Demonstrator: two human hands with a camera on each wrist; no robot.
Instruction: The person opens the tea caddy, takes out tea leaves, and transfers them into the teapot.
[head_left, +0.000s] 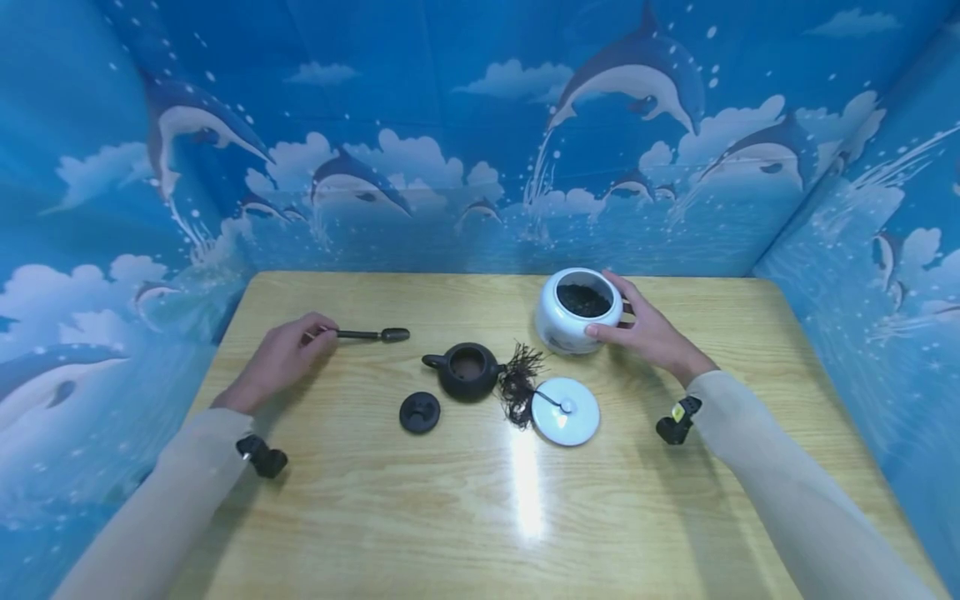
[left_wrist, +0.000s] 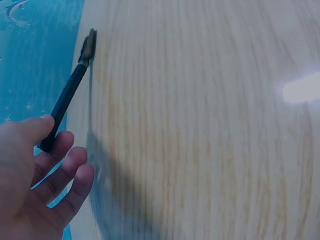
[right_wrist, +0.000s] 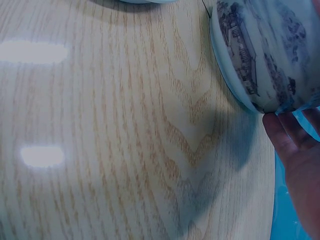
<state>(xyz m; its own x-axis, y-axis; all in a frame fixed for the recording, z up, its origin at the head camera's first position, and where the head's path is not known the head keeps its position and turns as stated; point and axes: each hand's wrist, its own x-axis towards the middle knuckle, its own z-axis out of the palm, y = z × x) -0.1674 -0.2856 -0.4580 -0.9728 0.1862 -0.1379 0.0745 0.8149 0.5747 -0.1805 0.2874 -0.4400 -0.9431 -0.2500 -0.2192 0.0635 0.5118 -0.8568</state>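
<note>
My left hand (head_left: 292, 354) pinches the end of a dark-handled tea scoop (head_left: 363, 335) between thumb and fingers, its small bowl pointing right. In the left wrist view the scoop (left_wrist: 70, 92) slants above the table and its shadow. Toward the back right, my right hand (head_left: 648, 329) grips a white porcelain jar (head_left: 558, 325), thumb at the front and fingers round the far side. Dark tea leaves (head_left: 583, 301) show inside its mouth. Painted scenery decorates the jar's side (right_wrist: 270, 55) in the right wrist view. A dark clay teapot (head_left: 467, 383), uncovered, stands between the hands.
The teapot's round dark lid (head_left: 420, 413) lies in front of it. A white jar lid (head_left: 564, 425) with a knob and a dark cord lies near a brown tassel (head_left: 517, 387). Dolphin-print cloth (head_left: 450, 125) borders the wooden table (head_left: 360, 508) at the back and sides.
</note>
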